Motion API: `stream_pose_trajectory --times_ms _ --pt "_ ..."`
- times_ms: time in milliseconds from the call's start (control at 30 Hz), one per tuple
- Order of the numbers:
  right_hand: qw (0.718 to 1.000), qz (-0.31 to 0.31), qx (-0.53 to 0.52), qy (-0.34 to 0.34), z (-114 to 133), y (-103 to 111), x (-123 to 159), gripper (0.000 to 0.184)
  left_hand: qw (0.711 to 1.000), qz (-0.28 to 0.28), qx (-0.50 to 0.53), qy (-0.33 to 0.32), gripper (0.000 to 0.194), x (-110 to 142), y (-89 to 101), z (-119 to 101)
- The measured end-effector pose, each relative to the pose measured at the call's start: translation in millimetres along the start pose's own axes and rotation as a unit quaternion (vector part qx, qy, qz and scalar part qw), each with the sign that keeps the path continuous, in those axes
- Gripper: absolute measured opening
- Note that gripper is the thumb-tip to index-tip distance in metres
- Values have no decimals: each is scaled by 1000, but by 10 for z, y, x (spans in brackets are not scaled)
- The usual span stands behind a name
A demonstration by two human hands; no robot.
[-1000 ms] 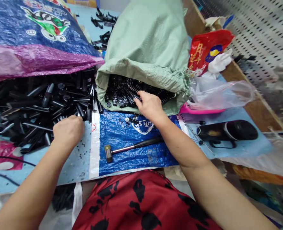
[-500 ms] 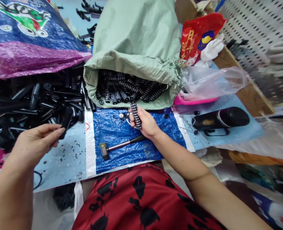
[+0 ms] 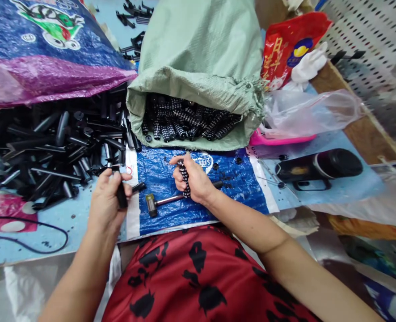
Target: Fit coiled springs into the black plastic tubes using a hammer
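Note:
In my left hand (image 3: 108,199) is a smooth black plastic tube (image 3: 122,193), pinched between thumb and fingers. Another short black tube end (image 3: 138,187) shows just right of that hand. My right hand (image 3: 194,179) is wrapped round a black cylindrical piece with rows of small white squares (image 3: 185,183). Below it, a small mallet (image 3: 153,205) lies on the blue sheet (image 3: 171,219); my right wrist hides part of its handle. Beyond the hands, a pale green woven sack (image 3: 198,49) gapes open, with many similar patterned pieces (image 3: 178,118) inside its mouth.
A large heap of black tubes (image 3: 60,138) lies at the left, under a blue and pink bag (image 3: 57,71). To the right are a black flask (image 3: 318,167), a clear plastic bag (image 3: 312,112) and a red packet (image 3: 292,49). A black cable (image 3: 44,250) loops at the left front.
My left hand has moved right with the black tube, from beside the heap towards the blue sheet. My right hand has lowered slightly, its fingers now curled further round the patterned piece.

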State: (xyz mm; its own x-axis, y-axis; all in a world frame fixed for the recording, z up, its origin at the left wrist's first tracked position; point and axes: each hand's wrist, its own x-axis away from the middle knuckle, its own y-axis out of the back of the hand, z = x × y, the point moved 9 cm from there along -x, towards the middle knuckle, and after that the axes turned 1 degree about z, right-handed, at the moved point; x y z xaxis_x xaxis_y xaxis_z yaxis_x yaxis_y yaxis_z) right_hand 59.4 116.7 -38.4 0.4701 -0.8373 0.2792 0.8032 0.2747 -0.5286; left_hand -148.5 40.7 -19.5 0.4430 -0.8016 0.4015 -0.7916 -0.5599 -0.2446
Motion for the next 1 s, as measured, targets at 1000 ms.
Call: stream_pose_trajectory --times_ms 1000 --pt "667 137 573 457 305 -436 856 93 991 133 -17 12 40 453 -573 547"
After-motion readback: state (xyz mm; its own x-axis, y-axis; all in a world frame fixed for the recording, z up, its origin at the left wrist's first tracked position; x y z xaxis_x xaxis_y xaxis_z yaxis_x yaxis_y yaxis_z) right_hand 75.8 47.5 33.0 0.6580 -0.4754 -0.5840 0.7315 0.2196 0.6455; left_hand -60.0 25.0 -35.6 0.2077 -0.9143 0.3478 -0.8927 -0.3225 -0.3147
